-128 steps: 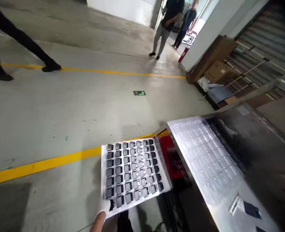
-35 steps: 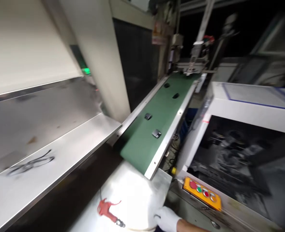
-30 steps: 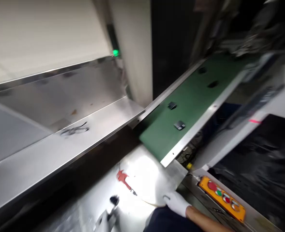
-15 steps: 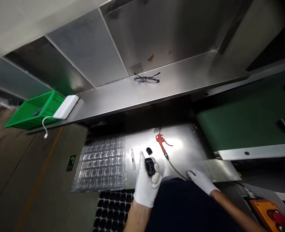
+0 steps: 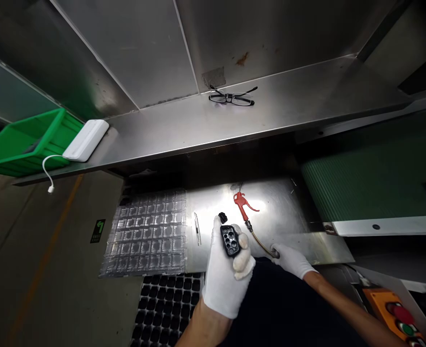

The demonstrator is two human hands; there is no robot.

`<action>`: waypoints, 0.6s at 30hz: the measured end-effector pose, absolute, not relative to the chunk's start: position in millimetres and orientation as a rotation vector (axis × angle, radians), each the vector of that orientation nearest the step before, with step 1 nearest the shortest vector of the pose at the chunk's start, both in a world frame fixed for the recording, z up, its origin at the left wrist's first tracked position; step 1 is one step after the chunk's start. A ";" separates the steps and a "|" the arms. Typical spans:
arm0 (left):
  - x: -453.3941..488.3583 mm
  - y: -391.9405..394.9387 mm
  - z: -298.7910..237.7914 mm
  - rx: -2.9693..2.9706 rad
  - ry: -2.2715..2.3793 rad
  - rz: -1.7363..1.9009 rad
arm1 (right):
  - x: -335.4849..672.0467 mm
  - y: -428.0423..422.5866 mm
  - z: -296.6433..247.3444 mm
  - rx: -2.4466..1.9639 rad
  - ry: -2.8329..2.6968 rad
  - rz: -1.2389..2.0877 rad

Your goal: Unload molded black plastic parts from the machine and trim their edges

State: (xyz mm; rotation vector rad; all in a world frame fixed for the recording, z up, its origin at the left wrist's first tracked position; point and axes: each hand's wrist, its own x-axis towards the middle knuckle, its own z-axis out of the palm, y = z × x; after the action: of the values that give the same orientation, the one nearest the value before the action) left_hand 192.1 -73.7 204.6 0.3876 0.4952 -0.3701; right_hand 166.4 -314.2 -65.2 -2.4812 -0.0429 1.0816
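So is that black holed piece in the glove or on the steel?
In the left hand: the black holed piece sits between gloved fingers.

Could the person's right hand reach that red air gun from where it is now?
Probably yes. The right hand sits beside the gun's hose, and the red air gun lies just ahead on the steel plate, with nothing visible between them.

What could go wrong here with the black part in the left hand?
The black perforated part in the left hand could slip off. The left fingers could knock the small black piece on the steel plate. The right hand, at the hose, could drag the red blow gun.
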 end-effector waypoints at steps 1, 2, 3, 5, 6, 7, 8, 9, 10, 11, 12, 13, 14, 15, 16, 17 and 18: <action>192.4 -73.8 206.3 0.396 0.502 -0.365 | 166.8 -312.8 -65.6 -2.493 -0.069 1.080; 192.7 -73.8 207.6 0.406 0.507 -0.359 | 166.9 -311.7 -65.9 -2.502 -0.088 1.080; 192.8 -73.7 208.7 0.417 0.505 -0.355 | 166.7 -311.0 -66.0 -2.510 -0.098 1.079; 193.2 -73.6 209.9 0.438 0.485 -0.348 | 166.4 -310.7 -65.5 -2.523 -0.097 1.082; 193.5 -73.7 210.4 0.453 0.468 -0.347 | 166.4 -310.9 -64.9 -2.528 -0.090 1.085; 193.9 -73.9 210.9 0.476 0.446 -0.349 | 166.5 -311.3 -64.1 -2.531 -0.080 1.088; 194.3 -74.4 211.5 0.505 0.426 -0.351 | 166.8 -311.7 -63.0 -2.534 -0.070 1.090; 194.5 -74.9 212.2 0.539 0.414 -0.349 | 167.1 -312.1 -61.9 -2.536 -0.060 1.089; 194.7 -75.6 213.0 0.574 0.412 -0.344 | 167.4 -312.5 -60.9 -2.539 -0.051 1.086; 194.6 -76.4 213.8 0.606 0.412 -0.338 | 167.6 -312.8 -59.9 -2.542 -0.044 1.080; 194.4 -77.1 214.7 0.633 0.413 -0.333 | 167.7 -313.1 -59.0 -2.546 -0.040 1.074; 194.2 -77.8 215.4 0.651 0.413 -0.327 | 167.6 -313.3 -58.4 -2.551 -0.037 1.069; 194.0 -78.3 216.0 0.658 0.409 -0.330 | 167.5 -313.5 -57.8 -2.556 -0.034 1.065; 193.9 -78.6 216.4 0.653 0.400 -0.336 | 167.4 -313.7 -57.3 -2.563 -0.033 1.059; 194.0 -78.7 216.7 0.643 0.388 -0.343 | 167.3 -314.0 -56.7 -2.571 -0.032 1.053; 194.5 -78.5 216.7 0.631 0.378 -0.353 | 167.3 -314.5 -56.0 -2.580 -0.031 1.047; 195.1 -78.2 216.6 0.618 0.373 -0.370 | 167.5 -315.3 -55.1 -2.589 -0.027 1.043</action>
State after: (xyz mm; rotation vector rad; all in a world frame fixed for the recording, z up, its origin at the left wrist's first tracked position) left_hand 195.1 -78.2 216.6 0.6181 0.3726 -0.3696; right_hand 167.5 -315.3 -55.1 -2.5895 -0.0266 1.0426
